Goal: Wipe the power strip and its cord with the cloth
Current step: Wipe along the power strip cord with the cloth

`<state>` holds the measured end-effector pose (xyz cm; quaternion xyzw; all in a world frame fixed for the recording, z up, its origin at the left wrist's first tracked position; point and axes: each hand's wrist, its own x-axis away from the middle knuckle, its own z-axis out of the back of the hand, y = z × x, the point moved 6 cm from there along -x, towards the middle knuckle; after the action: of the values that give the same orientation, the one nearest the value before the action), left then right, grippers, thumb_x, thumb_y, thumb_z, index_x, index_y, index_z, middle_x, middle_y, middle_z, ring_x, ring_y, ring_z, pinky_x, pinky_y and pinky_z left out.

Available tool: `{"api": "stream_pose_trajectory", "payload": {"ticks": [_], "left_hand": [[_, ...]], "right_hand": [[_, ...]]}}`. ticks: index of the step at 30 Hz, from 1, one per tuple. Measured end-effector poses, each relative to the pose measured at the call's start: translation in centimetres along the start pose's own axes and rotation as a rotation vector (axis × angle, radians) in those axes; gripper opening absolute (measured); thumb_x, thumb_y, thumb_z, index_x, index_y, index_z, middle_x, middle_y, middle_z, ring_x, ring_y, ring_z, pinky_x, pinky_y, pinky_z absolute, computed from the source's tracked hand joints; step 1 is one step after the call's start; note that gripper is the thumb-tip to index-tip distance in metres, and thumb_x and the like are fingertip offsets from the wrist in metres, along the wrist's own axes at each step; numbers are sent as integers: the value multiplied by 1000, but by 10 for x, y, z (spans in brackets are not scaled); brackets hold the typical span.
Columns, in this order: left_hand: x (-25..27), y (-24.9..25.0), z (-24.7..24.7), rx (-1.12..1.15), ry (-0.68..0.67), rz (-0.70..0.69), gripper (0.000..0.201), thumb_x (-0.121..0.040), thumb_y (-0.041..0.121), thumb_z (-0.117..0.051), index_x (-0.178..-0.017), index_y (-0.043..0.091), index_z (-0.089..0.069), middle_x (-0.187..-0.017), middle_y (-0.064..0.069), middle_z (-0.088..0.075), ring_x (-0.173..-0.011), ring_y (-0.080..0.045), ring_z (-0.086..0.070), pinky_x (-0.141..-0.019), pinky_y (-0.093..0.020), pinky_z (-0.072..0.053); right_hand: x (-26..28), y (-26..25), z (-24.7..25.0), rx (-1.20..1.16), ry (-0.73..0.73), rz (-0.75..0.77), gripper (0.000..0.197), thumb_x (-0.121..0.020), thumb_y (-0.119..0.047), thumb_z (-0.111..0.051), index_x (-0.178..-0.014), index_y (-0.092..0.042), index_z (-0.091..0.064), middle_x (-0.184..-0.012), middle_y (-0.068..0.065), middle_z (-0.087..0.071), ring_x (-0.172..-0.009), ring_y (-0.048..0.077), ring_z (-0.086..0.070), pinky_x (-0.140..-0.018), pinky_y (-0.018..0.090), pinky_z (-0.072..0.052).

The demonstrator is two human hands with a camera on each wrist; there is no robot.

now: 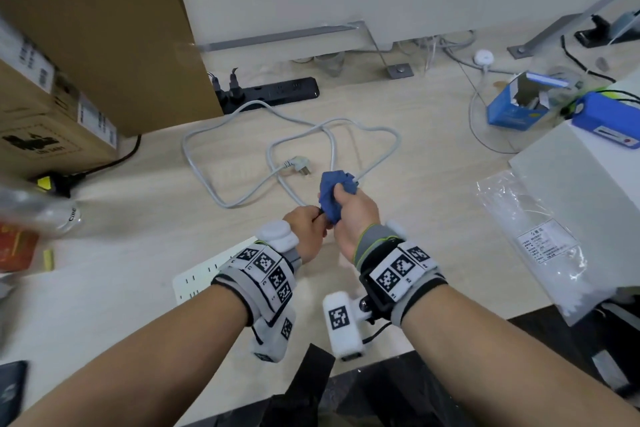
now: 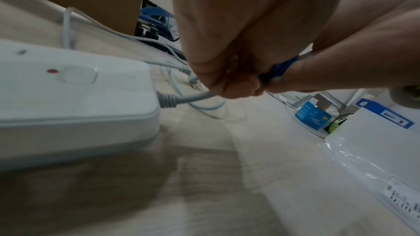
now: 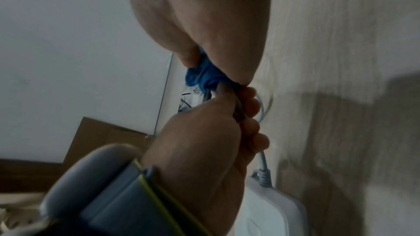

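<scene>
The left hand [image 1: 306, 230] pinches the grey cord [image 1: 242, 198] (near its strip end). The right hand [image 1: 353, 208] clenches the blue cloth [image 1: 334, 189] around it.

We observed the white power strip [image 2: 75, 96] flat on the desk. Its grey cord [image 1: 221, 135] lay looped. The bunched blue cloth [image 1: 337, 192] enclosed it.

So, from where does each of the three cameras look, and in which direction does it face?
Head: above, facing down and forward at the desk; both forearms, left hand and right hand show.
Left wrist: low by the desk, along the left hand to the cord and white strip; the right hand shows too.
Right wrist: along the right hand gripping the cloth; the left hand shows below.
Shared: all three show both hands, cloth and cord.
</scene>
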<state>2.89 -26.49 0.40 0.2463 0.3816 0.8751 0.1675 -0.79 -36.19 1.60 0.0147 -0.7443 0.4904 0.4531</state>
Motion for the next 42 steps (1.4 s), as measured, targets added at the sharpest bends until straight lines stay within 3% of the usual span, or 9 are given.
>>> {"api": "stream_pose_trajectory", "payload": {"ticks": [4,9,14,20,25,28,31,38,42], "left_hand": [[9,-2,2,-4,54,-31,46,-90,13,-50,-47,30,-46,-51,11,-52,-49,-12,-51,-55,-26,-37],[23,4,-9,35,53,-120,38,-94,22,-49,-57,28,-45,-55,5,-53,-60,-25,-62,-58,-31,-42],[36,10,-1,-11,-18,-280,35,-96,26,-47,-62,25,-47,-47,10,-42,-46,-4,-43,-51,-15,-32],[39,7,-3,30,-27,-255,29,-97,26,-46,-69,22,-53,-50,8,-42,-48,-7,-40,-51,-15,-31],[30,4,2,87,31,-175,29,-94,20,-50,-68,19,-61,-51,11,-47,-49,-4,-43,-52,-18,-33],[17,4,9,111,113,-119,27,-88,9,-55,-63,5,-64,-50,3,-52,-46,-7,-42,-48,-20,-31],[18,6,3,74,63,-148,26,-86,11,-54,-63,10,-66,-48,7,-50,-45,-9,-44,-49,-21,-32],[39,13,-4,-55,-11,-356,38,-88,34,-43,-64,9,-59,-47,7,-44,-46,-11,-40,-50,-19,-30],[59,13,-14,-145,-154,-503,43,-91,38,-38,-64,9,-53,-56,2,-49,-50,-16,-43,-51,-25,-31]], "right_hand": [[0,10,-7,145,113,89,18,-97,-24,-48,-97,-9,-58,-92,11,-65,-79,26,-61,-74,38,-52],[-12,8,4,178,194,-101,34,-99,-21,-46,-67,-11,-48,-60,7,-49,-54,21,-47,-59,32,-41],[-20,-25,25,-18,237,-167,38,-101,-17,-37,-68,-2,-50,-39,9,-39,-21,15,-34,-33,13,-30],[-15,-53,32,-94,208,-148,44,-102,-15,-35,-60,-8,-46,-51,10,-40,-47,20,-36,-48,30,-30],[-1,-19,7,-79,40,-38,54,-99,-42,-33,-122,4,-52,-82,12,-58,-73,26,-57,-73,42,-51],[11,8,-4,36,-52,-21,24,-98,-32,-48,-87,-13,-59,-80,4,-60,-69,20,-58,-70,33,-51],[13,9,-4,169,31,-25,27,-97,-26,-48,-72,-17,-50,-71,2,-53,-64,20,-51,-65,31,-45],[2,-4,13,78,191,-241,36,-98,-29,-49,-72,-5,-49,-63,8,-50,-54,20,-49,-63,36,-48],[-9,-22,28,25,269,-229,39,-101,-26,-41,-65,-11,-43,-58,6,-35,-49,18,-30,-39,19,-34]]}}
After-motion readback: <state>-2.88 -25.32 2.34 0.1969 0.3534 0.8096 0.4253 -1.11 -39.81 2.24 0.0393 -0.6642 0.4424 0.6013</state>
